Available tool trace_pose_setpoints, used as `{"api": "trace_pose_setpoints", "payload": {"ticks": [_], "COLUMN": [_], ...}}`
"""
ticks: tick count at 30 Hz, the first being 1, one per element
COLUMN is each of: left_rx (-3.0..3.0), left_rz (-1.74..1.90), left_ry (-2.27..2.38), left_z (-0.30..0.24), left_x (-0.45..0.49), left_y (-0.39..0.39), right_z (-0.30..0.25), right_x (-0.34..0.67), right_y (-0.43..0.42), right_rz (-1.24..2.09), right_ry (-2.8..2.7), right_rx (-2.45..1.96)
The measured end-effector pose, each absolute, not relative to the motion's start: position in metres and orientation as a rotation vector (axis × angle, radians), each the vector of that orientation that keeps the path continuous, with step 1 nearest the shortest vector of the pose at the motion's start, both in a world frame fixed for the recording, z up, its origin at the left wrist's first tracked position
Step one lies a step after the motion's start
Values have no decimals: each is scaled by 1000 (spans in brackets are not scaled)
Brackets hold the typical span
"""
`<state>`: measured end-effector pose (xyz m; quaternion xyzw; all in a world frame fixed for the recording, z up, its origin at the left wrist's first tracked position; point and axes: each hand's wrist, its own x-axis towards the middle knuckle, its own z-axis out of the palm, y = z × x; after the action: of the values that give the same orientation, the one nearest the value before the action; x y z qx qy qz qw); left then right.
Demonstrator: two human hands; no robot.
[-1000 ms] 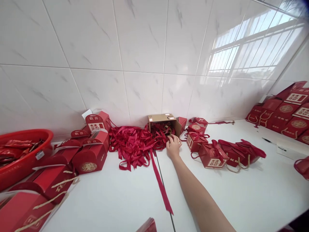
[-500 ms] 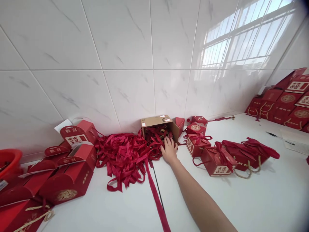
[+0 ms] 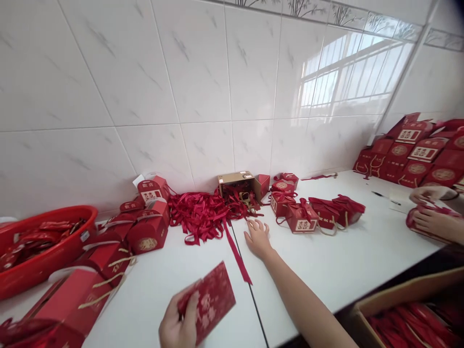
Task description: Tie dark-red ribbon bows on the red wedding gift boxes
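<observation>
My left hand is at the bottom of the view, closed on a flat red packet with a pale pattern. My right hand lies on the white table, fingers stretched out and apart, holding nothing. It rests just right of a long red ribbon that trails from a heap of red ribbons. Behind the heap, a small brown cardboard box lies on its side against the tiled wall, with ribbons spilling out of it.
Red gift boxes stand at the left beside a red basin. Tied red boxes sit right of my hand; more are stacked at far right. Another person's hands hold a red box. An open carton is at bottom right.
My right hand has pulled back from the cardboard box towards me and now lies flat on the table. My left hand with the red packet has come into view. The camera tilted down.
</observation>
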<state>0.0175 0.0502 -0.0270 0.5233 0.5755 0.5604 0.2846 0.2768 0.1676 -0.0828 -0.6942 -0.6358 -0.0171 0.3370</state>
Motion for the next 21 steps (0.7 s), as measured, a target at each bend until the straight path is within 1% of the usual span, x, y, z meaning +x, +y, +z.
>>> {"api": "trace_pose_setpoints", "payload": {"ticks": [3, 6, 11, 15, 21], "left_rx": [1578, 1586, 1607, 1616, 1621], "left_rz": [1589, 1588, 1578, 1537, 1467], "left_ry": [1556, 1574, 1516, 1490, 1391], "left_z": [-12, 3, 13, 1, -43], "left_x": [16, 17, 20, 26, 25], "left_y": [64, 82, 108, 137, 180], "right_z": [-83, -83, -80, -76, -75], "right_x": [273, 270, 264, 265, 288], "right_y": [116, 73, 44, 68, 160], "right_rz": [-9, 12, 46, 125, 289], "right_ry": [-1697, -1684, -1669, -1652, -1426], "right_rx": [-1784, -1782, -1760, -1686, -1565]}}
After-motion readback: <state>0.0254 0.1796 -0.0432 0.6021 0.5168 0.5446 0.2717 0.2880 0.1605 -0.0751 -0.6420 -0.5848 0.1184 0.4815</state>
